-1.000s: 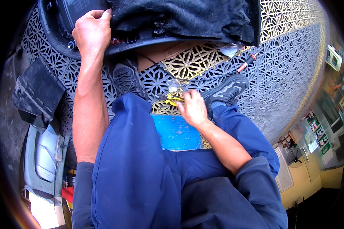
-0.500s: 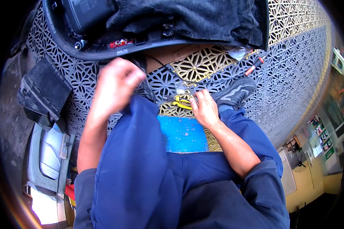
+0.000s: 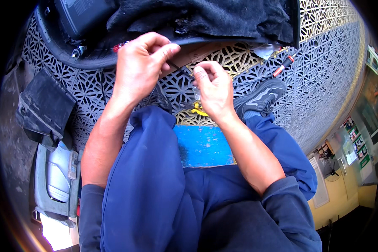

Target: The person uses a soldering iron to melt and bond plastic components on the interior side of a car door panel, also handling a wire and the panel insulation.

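Observation:
My left hand [image 3: 140,69] is raised over the near rim of a black trim panel [image 3: 105,59], its fingers curled and thumb and forefinger brought together. My right hand [image 3: 216,90] hovers lower and to the right, also closed in a pinch with its fingertips turned toward the left hand. Whatever either pinch holds is too small or hidden to make out. A thin black cable [image 3: 181,70] runs between the hands and passes behind the right fingertips; whether it is gripped cannot be told. Below the right hand lies a yellow-handled tool [image 3: 199,110], partly covered by that hand.
A red-and-black screwdriver [image 3: 284,66] lies on the grid floor tiles [image 3: 319,71] beyond my right shoe [image 3: 262,94]. A blue board [image 3: 203,145] sits between my legs. Dark fabric [image 3: 206,19] covers the panel, and a black plastic part [image 3: 46,105] rests at the left.
My right hand has risen from beside the yellow-handled tool toward the left hand. My left hand, blurred before, has moved up and right over the panel's rim.

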`<state>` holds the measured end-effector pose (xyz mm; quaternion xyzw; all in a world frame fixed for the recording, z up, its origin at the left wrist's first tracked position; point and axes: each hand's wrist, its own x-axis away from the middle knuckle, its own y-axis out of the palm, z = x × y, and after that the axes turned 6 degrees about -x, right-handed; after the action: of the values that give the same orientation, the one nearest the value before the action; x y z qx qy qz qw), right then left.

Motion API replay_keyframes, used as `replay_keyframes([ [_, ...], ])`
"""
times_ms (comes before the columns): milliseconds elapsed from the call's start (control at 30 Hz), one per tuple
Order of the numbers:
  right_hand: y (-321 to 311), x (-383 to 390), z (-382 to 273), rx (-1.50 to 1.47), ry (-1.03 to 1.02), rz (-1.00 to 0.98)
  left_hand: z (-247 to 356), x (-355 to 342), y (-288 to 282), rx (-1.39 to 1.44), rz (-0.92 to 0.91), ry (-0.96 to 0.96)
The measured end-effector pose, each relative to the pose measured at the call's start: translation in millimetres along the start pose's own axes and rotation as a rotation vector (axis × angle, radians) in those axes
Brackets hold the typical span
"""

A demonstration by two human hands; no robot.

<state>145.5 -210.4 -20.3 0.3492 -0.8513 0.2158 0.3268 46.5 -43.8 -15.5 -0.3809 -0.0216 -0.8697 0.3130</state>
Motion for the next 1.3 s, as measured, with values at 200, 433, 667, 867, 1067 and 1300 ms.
replay_keyframes([
  [200, -92.3, -11.6, 44.8, 0.049, -0.004, 0.624, -2.6, -21.1, 0.5, -0.166, 0.120, 0.272],
  [433, -242.4, -64.9, 85.6, 0.247, 0.090, 1.136, 4.7, -37.5, 13.8, -0.279, 0.213, 0.234],
  [667, -240.1, -76.4, 78.1, 0.682, 0.073, 0.994, 7.0, -44.1, 7.4, -0.455, 0.213, 0.254],
  [867, -246.2, -104.3, 68.6, 0.433, 0.281, 0.812, 8.3, -53.7, 1.6, -0.420, 0.166, 0.228],
  [1067, -261.1, -120.9, 85.3, 0.452, 0.184, 0.829, 17.2, -57.4, -1.8, -0.474, 0.158, 0.265],
  [1300, -263.9, -111.7, 71.8, 0.525, 0.077, 0.777, 22.0, -61.0, -7.7, -0.501, 0.074, 0.227],
])
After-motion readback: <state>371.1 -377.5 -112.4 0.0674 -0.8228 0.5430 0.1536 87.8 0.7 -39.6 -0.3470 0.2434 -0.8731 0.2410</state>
